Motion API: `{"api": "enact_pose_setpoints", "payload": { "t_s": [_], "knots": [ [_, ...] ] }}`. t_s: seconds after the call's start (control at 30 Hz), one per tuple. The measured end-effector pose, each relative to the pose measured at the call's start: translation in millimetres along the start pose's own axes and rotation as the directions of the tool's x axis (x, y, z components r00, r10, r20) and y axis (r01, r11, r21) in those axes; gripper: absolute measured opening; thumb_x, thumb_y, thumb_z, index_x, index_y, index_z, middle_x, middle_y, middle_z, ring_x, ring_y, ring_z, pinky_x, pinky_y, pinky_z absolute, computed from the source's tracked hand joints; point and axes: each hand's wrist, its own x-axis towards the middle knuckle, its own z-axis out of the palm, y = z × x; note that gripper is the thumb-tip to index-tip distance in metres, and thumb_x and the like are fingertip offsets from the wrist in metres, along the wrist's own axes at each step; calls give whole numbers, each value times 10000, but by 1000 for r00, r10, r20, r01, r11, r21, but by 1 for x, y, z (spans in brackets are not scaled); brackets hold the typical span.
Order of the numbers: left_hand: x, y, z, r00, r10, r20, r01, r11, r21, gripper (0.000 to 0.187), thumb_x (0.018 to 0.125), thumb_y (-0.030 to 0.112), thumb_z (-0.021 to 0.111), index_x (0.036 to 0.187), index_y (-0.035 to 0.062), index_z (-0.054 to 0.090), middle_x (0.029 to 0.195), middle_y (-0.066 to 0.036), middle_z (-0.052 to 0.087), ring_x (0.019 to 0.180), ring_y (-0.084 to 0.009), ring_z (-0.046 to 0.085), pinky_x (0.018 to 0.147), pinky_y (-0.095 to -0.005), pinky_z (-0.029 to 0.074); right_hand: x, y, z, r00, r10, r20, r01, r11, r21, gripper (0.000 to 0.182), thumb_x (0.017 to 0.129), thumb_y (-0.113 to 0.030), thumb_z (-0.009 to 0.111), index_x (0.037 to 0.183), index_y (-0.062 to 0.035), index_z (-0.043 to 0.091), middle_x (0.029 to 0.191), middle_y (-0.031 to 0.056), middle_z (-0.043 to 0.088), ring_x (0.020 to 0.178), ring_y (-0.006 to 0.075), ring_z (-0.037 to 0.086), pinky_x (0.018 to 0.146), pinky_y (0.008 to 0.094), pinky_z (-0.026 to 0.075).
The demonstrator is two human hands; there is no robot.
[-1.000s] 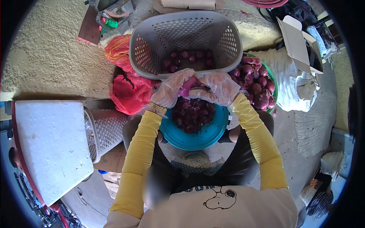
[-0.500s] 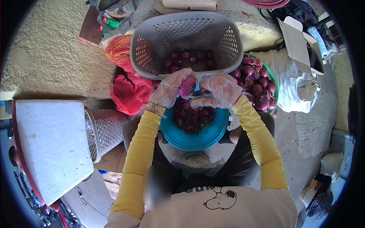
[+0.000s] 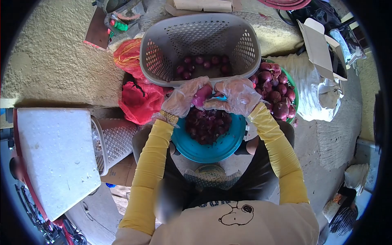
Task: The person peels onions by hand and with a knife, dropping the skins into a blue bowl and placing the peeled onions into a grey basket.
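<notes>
My left hand [image 3: 182,99], in a clear plastic glove, is closed around a red onion [image 3: 201,95] above a blue basin [image 3: 208,154]. My right hand [image 3: 238,96], gloved too, is closed close to the onion's right side; a small blue piece shows between its fingers, and I cannot make out what it is. Dark red onion skins [image 3: 207,125] lie in the basin. Behind my hands stands a grey perforated basket [image 3: 200,24] with several red onions [image 3: 206,64] on its bottom. More onions [image 3: 275,96] fill a green-rimmed tub [image 3: 297,92] at the right.
Red mesh sacks [image 3: 140,103] lie left of the basket. A white foam box [image 3: 57,155] and a second perforated basket [image 3: 118,134] stand at the left. White sacking [image 3: 302,77] and an open carton [image 3: 318,49] are at the right.
The onion in my left hand has turned and dropped slightly. My right hand's fingers have shifted beside it, and the small blue piece now shows more clearly.
</notes>
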Motion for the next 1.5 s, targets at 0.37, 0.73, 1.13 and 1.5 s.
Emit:
{"api": "enact_pose_setpoints", "payload": {
  "t_s": [0.37, 0.73, 1.13, 1.5],
  "knots": [
    [-8, -20, -3, 979, 205, 5, -205, 979, -6, 624, 1052, 382, 542, 1502, -24, 393, 1373, -121, 554, 1178, -201, 578, 938, -309, 514, 1, 2, 3, 998, -45, -33, 48, 996, 77, 529, 791, -626, 762, 935, -118, 728, 697, 116, 650, 704, 367, 663, 631, 464, 507],
    [-12, 11, 2, 983, -128, 134, 157, 958, -239, 466, 1074, 411, 468, 1373, 68, 569, 1118, -38, 651, 813, -119, 607, 636, -273, 497, -5, -2, 4, 995, -62, 74, 65, 997, -47, 597, 743, -704, 718, 939, -141, 722, 755, 86, 695, 738, 320, 687, 630, 437, 504],
    [-4, 33, 5, 869, 495, -12, -426, 761, 489, 204, 991, 136, 522, 1168, 66, 597, 1030, -103, 625, 909, -291, 623, 823, -363, 520, 1, -4, -1, 992, 50, 119, -61, 993, 97, 662, 824, -740, 625, 1048, -123, 706, 800, 142, 695, 783, 371, 682, 657, 477, 506],
    [1, 39, -6, 999, 32, 37, -35, 996, 88, 378, 983, 25, 611, 1353, 69, 543, 1086, -83, 680, 922, -216, 672, 826, -323, 571, 1, 0, -2, 988, 18, 155, -90, 877, 473, 452, 952, -520, 653, 1138, -111, 701, 753, 152, 654, 713, 346, 625, 670, 443, 480]
  ]
}}
